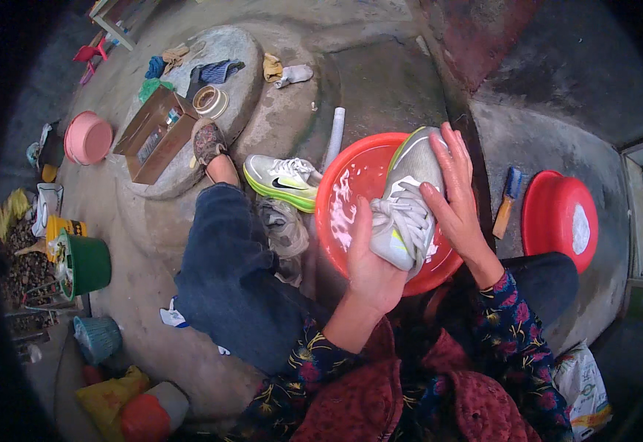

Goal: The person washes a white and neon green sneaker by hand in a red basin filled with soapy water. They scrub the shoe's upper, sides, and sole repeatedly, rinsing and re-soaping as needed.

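Note:
A wet grey sneaker (419, 160) with white laces and a yellow-green sole edge is held tilted over a red plastic basin (326, 221) of water. My left hand (374, 271) cups its heel end from below, thumb up beside the laces. Along the other side lies my right hand (456, 199), its fingers at the toe and its thumb close to the laces. Left of the basin, a matching Nike sneaker (269, 172) rests by the rim. Just below that sneaker is another, dingy grey shoe (285, 226). The basin's bottom is partly hidden.
A wooden-handled scrub brush (503, 212) and an overturned red basin (547, 215) are on the right-hand ledge. A corrugated pipe (336, 130) is behind the basin. An open cardboard box (150, 143), a pink bucket (88, 135) and a green bucket (92, 265) stand left.

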The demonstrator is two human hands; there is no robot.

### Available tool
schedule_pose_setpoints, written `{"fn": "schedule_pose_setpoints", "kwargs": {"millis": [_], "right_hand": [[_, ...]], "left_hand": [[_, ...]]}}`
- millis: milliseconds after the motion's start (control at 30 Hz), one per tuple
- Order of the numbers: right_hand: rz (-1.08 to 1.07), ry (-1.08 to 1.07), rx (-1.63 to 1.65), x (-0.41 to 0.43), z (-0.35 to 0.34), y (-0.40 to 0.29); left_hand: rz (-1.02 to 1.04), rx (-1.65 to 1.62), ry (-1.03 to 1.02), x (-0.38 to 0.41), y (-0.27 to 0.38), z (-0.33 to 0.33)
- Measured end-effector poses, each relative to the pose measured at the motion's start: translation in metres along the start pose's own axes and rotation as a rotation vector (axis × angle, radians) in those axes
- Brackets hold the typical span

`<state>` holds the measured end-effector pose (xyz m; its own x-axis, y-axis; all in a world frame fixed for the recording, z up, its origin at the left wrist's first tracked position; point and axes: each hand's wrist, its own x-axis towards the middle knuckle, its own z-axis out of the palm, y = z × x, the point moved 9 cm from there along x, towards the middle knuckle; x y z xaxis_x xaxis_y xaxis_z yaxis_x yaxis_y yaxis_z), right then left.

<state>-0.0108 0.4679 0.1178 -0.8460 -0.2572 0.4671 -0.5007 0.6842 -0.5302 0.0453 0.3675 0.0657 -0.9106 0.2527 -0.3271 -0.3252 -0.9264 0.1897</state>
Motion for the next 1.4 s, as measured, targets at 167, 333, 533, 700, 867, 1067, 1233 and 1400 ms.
{"fn": "schedule_pose_setpoints", "kwargs": {"millis": [167,333,533,700,867,1067,1233,1400], "right_hand": [[0.338,0.027,0.641,0.015,-0.005,0.03],[0.341,0.07,0.423,0.023,-0.018,0.036],[0.442,0.075,0.543,0.016,-0.017,0.054],[0.405,-0.043,0.735,0.009,-0.008,0.035],[0.39,0.179,0.29,0.014,-0.026,0.043],[0.452,0.136,0.649,0.002,-0.003,0.047],[0.45,0.096,0.442,0.002,-0.011,0.058],[0.55,0.055,0.704,0.0,-0.001,0.063]], "left_hand": [[-0.004,0.049,-0.028,-0.004,-0.003,0.005],[-0.017,0.02,-0.106,-0.004,-0.005,0.017],[-0.088,-0.087,-0.193,-0.005,-0.01,0.007],[-0.048,-0.023,-0.073,-0.003,-0.009,0.007],[-0.082,-0.037,-0.12,-0.004,-0.013,0.009],[-0.064,-0.027,-0.085,-0.001,-0.011,0.001],[-0.065,0.032,0.003,0.003,-0.015,-0.003],[-0.061,0.032,-0.037,0.0,-0.013,0.002]]}}
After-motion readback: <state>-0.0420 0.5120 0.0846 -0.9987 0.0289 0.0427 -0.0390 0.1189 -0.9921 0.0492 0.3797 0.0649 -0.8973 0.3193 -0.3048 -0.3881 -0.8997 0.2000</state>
